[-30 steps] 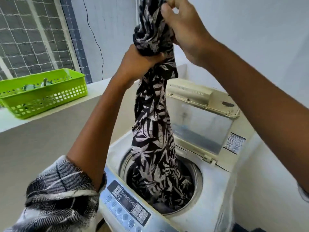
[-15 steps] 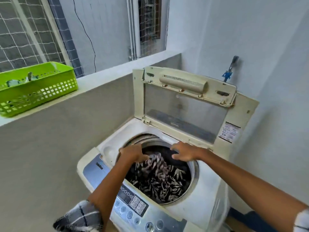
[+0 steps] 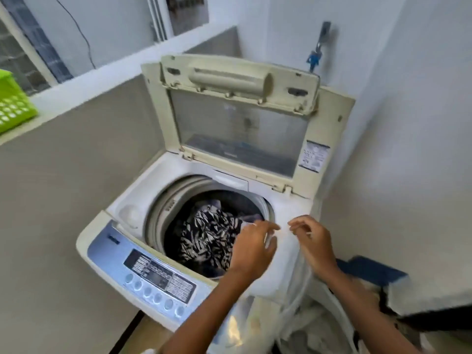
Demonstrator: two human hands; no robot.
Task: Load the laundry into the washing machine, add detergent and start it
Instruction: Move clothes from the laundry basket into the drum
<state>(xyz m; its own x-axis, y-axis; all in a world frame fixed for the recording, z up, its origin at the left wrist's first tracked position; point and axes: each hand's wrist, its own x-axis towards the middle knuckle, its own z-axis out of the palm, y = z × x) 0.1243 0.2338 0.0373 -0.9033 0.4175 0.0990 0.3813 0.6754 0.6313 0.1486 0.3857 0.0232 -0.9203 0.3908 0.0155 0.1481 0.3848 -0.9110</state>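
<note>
While the lid [image 3: 237, 118] of the top-loading washing machine [image 3: 143, 208] is standing propped upright at the back, a black-and-white leaf-print garment [image 3: 207, 236] is lying crumpled inside the drum [image 3: 163, 213], with some darker fabric showing behind it. Both of the person's hands are hovering at the drum's right rim. The left hand [image 3: 251, 247] is reaching over the edge of the opening with its fingers curled toward a white cloth [image 3: 283, 267]; blur is making it hard to tell whether it is actually gripping that cloth. The right hand [image 3: 310, 238] is sitting just beside it, pinching the top edge of the same white cloth between thumb and fingertips. That cloth is draping down over the machine's right front corner toward a heap of pale laundry [image 3: 311, 325] below. Along the front, the blue control panel [image 3: 153, 274] is facing the person. A green plastic basket [image 3: 14, 106] is resting on the ledge [image 3: 84, 85] at far left.
</note>
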